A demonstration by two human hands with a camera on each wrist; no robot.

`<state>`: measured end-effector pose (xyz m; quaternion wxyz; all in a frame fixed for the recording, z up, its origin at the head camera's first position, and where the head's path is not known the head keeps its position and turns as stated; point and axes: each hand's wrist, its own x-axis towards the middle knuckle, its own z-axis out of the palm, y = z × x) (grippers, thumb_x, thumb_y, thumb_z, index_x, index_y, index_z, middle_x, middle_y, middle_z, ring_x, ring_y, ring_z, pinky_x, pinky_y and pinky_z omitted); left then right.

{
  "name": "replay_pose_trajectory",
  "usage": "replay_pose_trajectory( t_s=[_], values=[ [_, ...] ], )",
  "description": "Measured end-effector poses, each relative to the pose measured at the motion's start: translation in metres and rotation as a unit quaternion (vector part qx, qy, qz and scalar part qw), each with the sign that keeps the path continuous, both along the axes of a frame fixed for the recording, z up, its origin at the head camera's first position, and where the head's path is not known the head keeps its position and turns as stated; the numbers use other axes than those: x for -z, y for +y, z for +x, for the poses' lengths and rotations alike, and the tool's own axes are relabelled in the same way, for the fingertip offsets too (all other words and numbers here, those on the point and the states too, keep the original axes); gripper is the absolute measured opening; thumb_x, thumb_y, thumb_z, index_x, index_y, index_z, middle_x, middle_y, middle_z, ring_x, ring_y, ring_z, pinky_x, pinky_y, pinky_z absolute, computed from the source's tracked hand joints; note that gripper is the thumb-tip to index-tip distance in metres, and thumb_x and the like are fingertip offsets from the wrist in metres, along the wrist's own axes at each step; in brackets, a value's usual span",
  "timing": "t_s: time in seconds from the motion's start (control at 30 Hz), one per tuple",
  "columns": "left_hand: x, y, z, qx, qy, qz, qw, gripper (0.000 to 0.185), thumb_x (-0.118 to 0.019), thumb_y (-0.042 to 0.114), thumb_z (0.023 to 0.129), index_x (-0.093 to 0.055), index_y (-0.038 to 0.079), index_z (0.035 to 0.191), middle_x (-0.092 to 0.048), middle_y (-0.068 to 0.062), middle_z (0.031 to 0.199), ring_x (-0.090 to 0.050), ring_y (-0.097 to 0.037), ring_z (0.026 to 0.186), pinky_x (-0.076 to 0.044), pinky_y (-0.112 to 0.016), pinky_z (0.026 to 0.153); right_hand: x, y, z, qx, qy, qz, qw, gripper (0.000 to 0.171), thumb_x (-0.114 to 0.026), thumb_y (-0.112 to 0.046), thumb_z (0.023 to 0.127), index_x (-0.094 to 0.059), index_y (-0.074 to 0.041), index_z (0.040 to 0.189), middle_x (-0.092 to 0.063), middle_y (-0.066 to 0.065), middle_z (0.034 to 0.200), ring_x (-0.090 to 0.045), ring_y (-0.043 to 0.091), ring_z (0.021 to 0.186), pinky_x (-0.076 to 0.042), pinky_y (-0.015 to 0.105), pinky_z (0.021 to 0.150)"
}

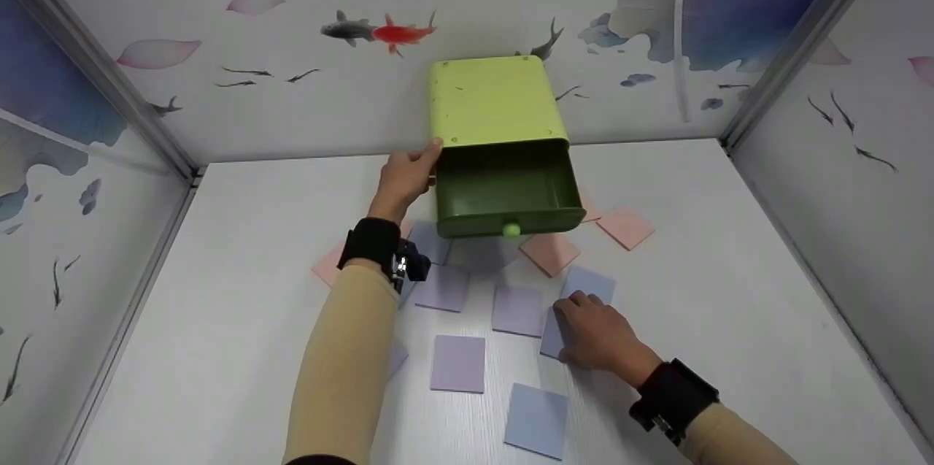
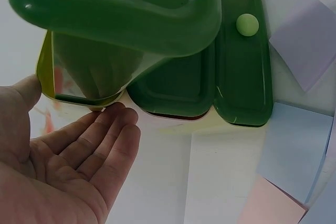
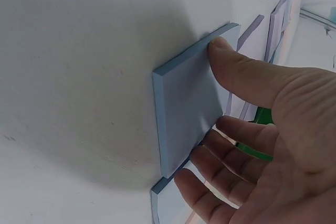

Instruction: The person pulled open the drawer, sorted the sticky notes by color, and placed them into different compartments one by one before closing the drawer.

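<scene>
A light-green case (image 1: 492,100) stands at the back of the white table (image 1: 241,304), its dark-green drawer (image 1: 503,195) pulled out with a round knob (image 1: 511,231) in front. My left hand (image 1: 416,166) rests against the case's left front corner, thumb on top. In the left wrist view its fingers (image 2: 113,129) lie straight and touch the case (image 2: 79,66) at its lower edge, with the drawer (image 2: 241,77) beside them. My right hand (image 1: 568,326) holds a blue note pad (image 1: 551,337). In the right wrist view its thumb (image 3: 231,61) and fingers pinch the pad (image 3: 184,108) by opposite edges.
Several square pads lie scattered before the drawer: pink ones (image 1: 624,225) (image 1: 549,253), purple ones (image 1: 516,310) (image 1: 458,363), blue ones (image 1: 538,420) (image 1: 588,282). Another blue pad (image 3: 163,198) lies under the held one. Patterned walls close in the table on three sides.
</scene>
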<state>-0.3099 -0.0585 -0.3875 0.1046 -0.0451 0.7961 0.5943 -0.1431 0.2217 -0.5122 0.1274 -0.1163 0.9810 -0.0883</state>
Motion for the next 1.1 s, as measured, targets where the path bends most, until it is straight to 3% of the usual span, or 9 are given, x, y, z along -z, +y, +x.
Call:
replay_pose_trajectory(
  t_s=[0.27,0.47,0.6,0.7,0.8,0.93,1.1],
  values=[
    [-0.001,-0.0004,-0.0002,-0.004,-0.007,-0.005,1.0,0.055,-0.05,0.054,0.096,-0.061,0.003,0.112,-0.061,-0.011,0.119,-0.062,-0.022,0.109,-0.05,-0.032,0.09,0.0003,-0.0008,-0.0013,-0.004,0.003,0.009,1.0,0.071,-0.089,-0.03,0.068,-0.058,-0.004,0.127,-0.06,0.015,0.119,-0.058,0.028,0.103,-0.053,0.047,0.09],
    [-0.001,0.0002,0.0003,-0.006,-0.012,-0.001,0.9999,0.055,-0.051,0.054,0.096,-0.061,0.004,0.116,-0.061,-0.01,0.119,-0.061,-0.022,0.109,-0.05,-0.035,0.094,-0.0004,-0.0007,-0.0049,0.005,-0.016,0.003,1.0,0.077,-0.092,-0.03,0.064,-0.057,-0.002,0.128,-0.057,0.015,0.116,-0.055,0.024,0.096,-0.053,0.045,0.088],
    [-0.0016,0.0004,0.0009,-0.006,-0.01,0.012,0.9999,0.05,-0.052,0.053,0.096,-0.06,0.005,0.106,-0.061,-0.009,0.112,-0.061,-0.021,0.105,-0.05,-0.037,0.095,-0.001,-0.0012,-0.0066,0.015,-0.029,-0.012,0.999,0.078,-0.092,-0.026,0.064,-0.055,-0.001,0.128,-0.054,0.015,0.117,-0.053,0.023,0.093,-0.054,0.044,0.088],
    [-0.002,0.0002,0.0006,-0.004,-0.01,0.013,0.9999,0.051,-0.052,0.052,0.096,-0.061,0.004,0.108,-0.061,-0.009,0.112,-0.061,-0.021,0.105,-0.05,-0.035,0.093,-0.0007,-0.0009,-0.0066,0.013,-0.026,-0.016,0.999,0.079,-0.093,-0.026,0.063,-0.054,-0.002,0.127,-0.055,0.015,0.116,-0.053,0.023,0.095,-0.054,0.044,0.088],
    [-0.0024,0.0,0.0,-0.004,-0.013,0.008,0.9999,0.055,-0.052,0.053,0.096,-0.06,0.003,0.118,-0.061,-0.01,0.119,-0.061,-0.021,0.109,-0.05,-0.033,0.093,-0.0011,0.0,-0.0067,0.001,-0.015,-0.015,1.0,0.075,-0.092,-0.026,0.064,-0.053,-0.003,0.124,-0.059,0.012,0.109,-0.056,0.023,0.093,-0.053,0.045,0.086],
    [-0.0019,0.0001,-0.0002,-0.003,-0.009,0.008,0.9999,0.055,-0.052,0.052,0.096,-0.06,0.002,0.118,-0.06,-0.012,0.122,-0.062,-0.023,0.111,-0.05,-0.035,0.095,-0.0031,0.0008,-0.0072,-0.008,-0.002,-0.019,1.0,0.067,-0.091,-0.022,0.066,-0.054,-0.007,0.12,-0.065,0.009,0.098,-0.06,0.023,0.087,-0.053,0.045,0.081],
    [-0.0001,-0.0001,-0.0009,-0.001,-0.006,0.006,1.0,0.059,-0.052,0.053,0.096,-0.059,0.003,0.128,-0.059,-0.012,0.128,-0.062,-0.023,0.113,-0.05,-0.035,0.096,-0.0056,0.0006,-0.008,-0.006,0.014,-0.038,0.999,0.057,-0.087,-0.014,0.071,-0.058,-0.006,0.12,-0.068,0.01,0.095,-0.063,0.025,0.086,-0.054,0.044,0.078]
  ],
)
